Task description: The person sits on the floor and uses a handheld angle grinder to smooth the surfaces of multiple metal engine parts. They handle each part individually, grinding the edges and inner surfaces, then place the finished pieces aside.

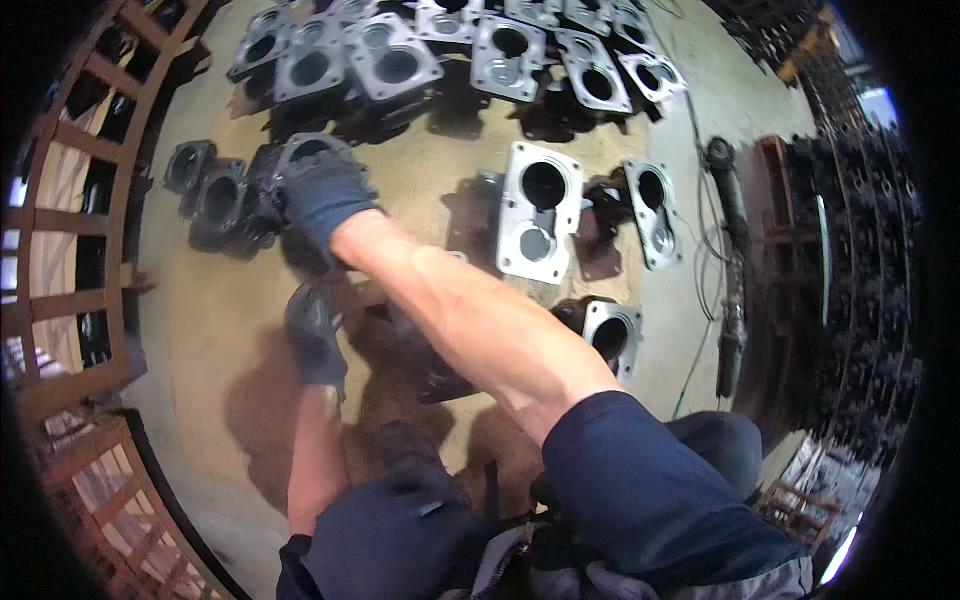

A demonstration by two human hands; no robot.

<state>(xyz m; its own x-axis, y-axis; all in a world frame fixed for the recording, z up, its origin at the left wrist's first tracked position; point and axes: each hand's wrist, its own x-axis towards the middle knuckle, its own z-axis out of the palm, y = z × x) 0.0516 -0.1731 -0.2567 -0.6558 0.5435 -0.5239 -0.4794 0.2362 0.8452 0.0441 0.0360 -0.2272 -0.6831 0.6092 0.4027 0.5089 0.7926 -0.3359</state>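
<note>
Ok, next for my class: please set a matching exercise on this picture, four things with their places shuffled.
1. right hand
2. left hand
3. long dark tool
4. brown slatted frame

A. right of the silver castings
B. along the picture's left side
C. over a casting, partly hiding it
D. below the other hand in the picture

Pairs: 1-C; 2-D; 3-A; 4-B

A tan sheet (205,330) covers part of the pale grey floor (775,105); brown slatted frames (72,222) line the frame's left edge, a bright bluish patch (879,106) glows upper right.
</note>
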